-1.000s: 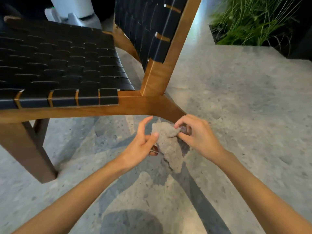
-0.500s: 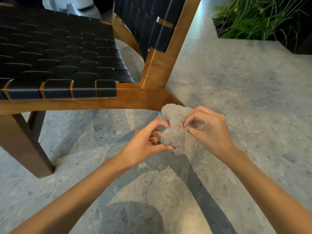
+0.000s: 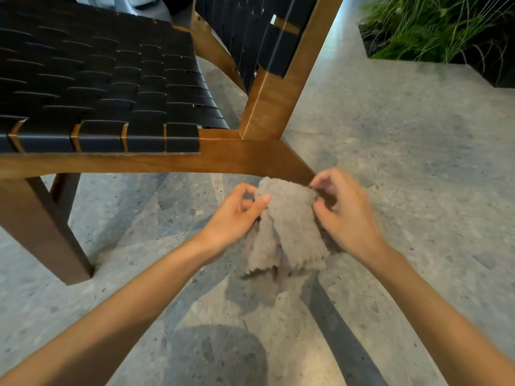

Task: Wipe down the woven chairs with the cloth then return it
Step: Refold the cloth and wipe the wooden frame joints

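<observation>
A grey fluffy cloth (image 3: 287, 227) hangs in the air between both hands, its lower edge dangling loose. My left hand (image 3: 234, 218) pinches its upper left edge between thumb and fingers. My right hand (image 3: 345, 213) pinches its upper right corner. The cloth is just below the wooden side rail of a woven chair (image 3: 156, 162), whose black strap seat (image 3: 106, 87) fills the upper left and whose black woven backrest (image 3: 250, 37) rises at the top centre.
A grey speckled stone floor (image 3: 404, 168) lies all around. A planter with long green grass (image 3: 434, 26) stands at the top right. A white object (image 3: 133, 4) shows behind the chair. The chair's dark wooden leg (image 3: 47, 227) stands at the left.
The bunched cloth has been spread out between my two hands and now hangs down flat. Both hands moved slightly apart and the view came closer to the chair.
</observation>
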The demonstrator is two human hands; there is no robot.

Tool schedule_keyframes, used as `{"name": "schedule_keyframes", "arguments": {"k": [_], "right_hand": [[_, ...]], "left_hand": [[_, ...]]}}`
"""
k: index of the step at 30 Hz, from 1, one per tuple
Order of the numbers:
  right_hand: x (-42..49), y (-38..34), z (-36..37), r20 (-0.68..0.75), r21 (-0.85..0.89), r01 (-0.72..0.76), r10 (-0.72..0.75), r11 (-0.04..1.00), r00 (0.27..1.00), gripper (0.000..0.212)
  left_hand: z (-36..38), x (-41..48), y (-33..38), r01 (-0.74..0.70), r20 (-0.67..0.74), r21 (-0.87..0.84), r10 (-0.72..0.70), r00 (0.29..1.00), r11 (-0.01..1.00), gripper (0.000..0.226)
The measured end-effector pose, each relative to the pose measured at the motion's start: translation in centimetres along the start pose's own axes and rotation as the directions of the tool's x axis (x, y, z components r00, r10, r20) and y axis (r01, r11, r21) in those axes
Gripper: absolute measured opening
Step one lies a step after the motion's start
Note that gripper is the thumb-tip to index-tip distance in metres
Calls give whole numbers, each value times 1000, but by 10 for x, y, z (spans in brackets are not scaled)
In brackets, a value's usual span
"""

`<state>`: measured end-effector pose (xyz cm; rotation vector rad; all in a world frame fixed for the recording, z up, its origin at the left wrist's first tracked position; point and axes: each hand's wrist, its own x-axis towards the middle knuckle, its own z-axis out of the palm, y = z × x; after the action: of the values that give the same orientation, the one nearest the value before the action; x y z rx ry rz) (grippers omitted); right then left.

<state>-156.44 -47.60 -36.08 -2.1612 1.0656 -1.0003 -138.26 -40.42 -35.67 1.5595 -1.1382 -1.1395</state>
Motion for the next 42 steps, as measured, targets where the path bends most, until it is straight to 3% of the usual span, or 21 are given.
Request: {"name": "schedule_keyframes", "arguments": {"k": [1,3,5,7,9,12,14,15,17,19,21,24,25,27,30,33,35,39,42], "right_hand": [[-1,-1,1,67,-22,34,-33,999,997,24],[-7,-6,6,216,111,-9,-15,994,976,20],[-16,-13,13,390,232,-190,88,954,916,41],[-22,-9,22,457,221,-285,159,933,875,65],[-23,-2,28,419,235,-297,179,925,890,67],[-20,8,29,343,386,-350,220,853,913,21],[-16,12,22,254,369,-298,213,880,943,19],[-12,15,17,177,290,-236,191,927,966,22],[0,17,7,-19,-41,-108,107,993,994,17],[16,12,-2,-157,-318,-85,36,944,987,12],[31,4,-3,-189,-385,-38,-38,922,981,13],[53,-12,6,-204,-215,38,-83,976,976,15],[60,-16,11,-223,-153,49,-83,987,971,14],[72,-24,24,-266,-4,39,-39,999,963,14],[78,-26,43,-341,273,-12,109,962,934,11],[74,-23,55,-233,513,-73,221,855,947,25],[72,-18,61,-134,497,-75,162,864,978,40],[73,-9,71,-25,326,-75,87,942,996,62],[78,5,72,-57,239,40,-27,970,998,45]], "left_hand": [[1,1,0,44,-48,-34,-46,998,998,26],[-1,5,-2,110,-123,-141,-128,984,984,26],[-4,7,-4,123,-158,-184,-153,975,975,21],[-6,7,-6,148,-148,-207,-181,972,967,18],[-8,7,-8,201,-101,-244,-231,968,949,14],[-11,9,-11,254,-50,-235,-273,961,938,14],[-12,11,-12,265,-60,-242,-287,956,933,16],[-12,12,-12,266,-68,-245,-290,955,932,16],[-11,11,-13,242,-119,-179,-265,957,954,22],[-10,12,-17,176,-209,-113,-196,958,978,24],[-10,15,-21,138,-311,-73,-154,938,988,21],[-12,23,-22,283,-611,108,-161,775,953,21],[-11,23,-18,302,-688,100,-154,710,948,18],[-9,27,-13,170,-738,-75,-170,653,983,14],[1,32,-9,-12,-711,-339,-247,658,941,16],[11,36,-8,-133,-619,-561,-307,723,817,24],[14,38,-6,-188,-577,-627,-289,764,756,34],[21,49,0,-176,-551,-569,-214,806,803,55],[28,60,1,-208,-579,-540,-181,795,815,49]]}}
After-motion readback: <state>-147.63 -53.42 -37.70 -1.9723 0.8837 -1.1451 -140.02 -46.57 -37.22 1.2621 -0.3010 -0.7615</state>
